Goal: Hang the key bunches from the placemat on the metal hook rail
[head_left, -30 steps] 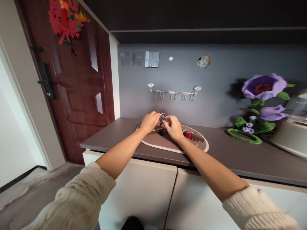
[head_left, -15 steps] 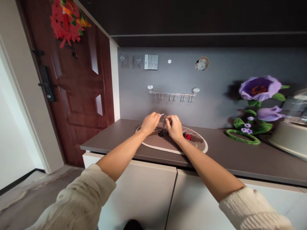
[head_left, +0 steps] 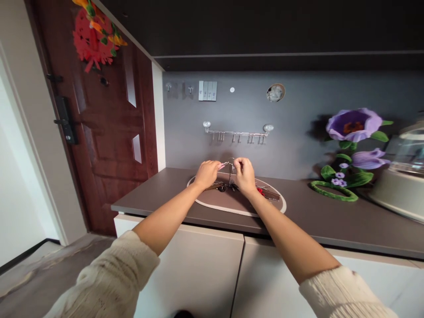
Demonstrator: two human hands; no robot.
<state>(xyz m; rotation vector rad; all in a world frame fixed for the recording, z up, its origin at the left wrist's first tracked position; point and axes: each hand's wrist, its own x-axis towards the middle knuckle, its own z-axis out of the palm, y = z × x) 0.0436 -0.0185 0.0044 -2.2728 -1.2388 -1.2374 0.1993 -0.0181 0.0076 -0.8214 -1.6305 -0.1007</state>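
My left hand [head_left: 207, 173] is closed in a pinch on a small slim piece [head_left: 225, 164] with a pale pinkish-silver look, too small to name surely. Facing it, my right hand [head_left: 244, 175] pinches a thin metal key ring [head_left: 231, 159], from which keys [head_left: 231, 174] seem to hang. Both hands are raised over an oval brown mat [head_left: 228, 209] with a pale rim. Dark key-like items [head_left: 221, 187] lie on the mat beneath my hands. Right of my wrist, a red trinket [head_left: 261, 191] and a brown strip-like piece [head_left: 272, 194] rest on it.
A clear rail with hooks [head_left: 236, 133] is fixed to the grey wall above my hands. Purple artificial flowers [head_left: 354, 126] and a white domed container [head_left: 399, 185] stand on the counter [head_left: 308, 216] at right. A dark cabinet [head_left: 281, 26] overhangs it.
My hands have moved slightly apart, the right one shifting rightward. The key ring and hanging pieces between them show more plainly. The view has tilted up slightly.
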